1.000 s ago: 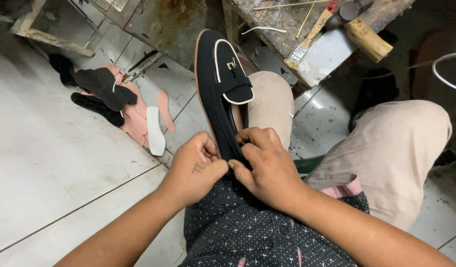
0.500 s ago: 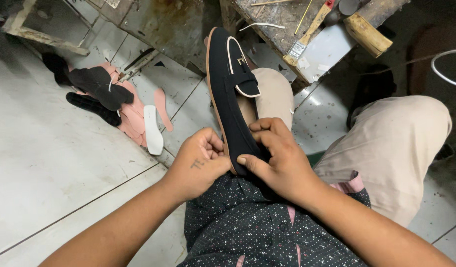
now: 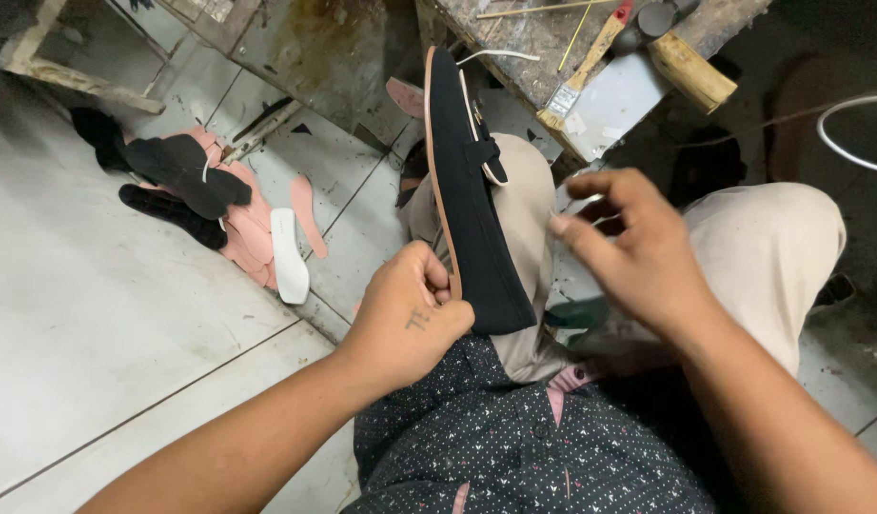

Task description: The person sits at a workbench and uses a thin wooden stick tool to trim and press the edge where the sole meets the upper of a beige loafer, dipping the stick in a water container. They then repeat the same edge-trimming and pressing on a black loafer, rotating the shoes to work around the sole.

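1. Head view: left hand (image 3: 410,319), fingers curled, grips the heel of the black loafer (image 3: 472,200), which lies along the left thigh.
2. Right hand (image 3: 633,252): lifted off the shoe since before, fingers loosely spread, holding nothing.

This is a small shoemaking workshop, shown by the scarred, glue-stained wooden workbench (image 3: 552,43) with a wooden-handled glue brush (image 3: 583,67) near its front edge, and pink and black cut sole pieces (image 3: 238,224) scattered on the white tiled floor (image 3: 86,286).
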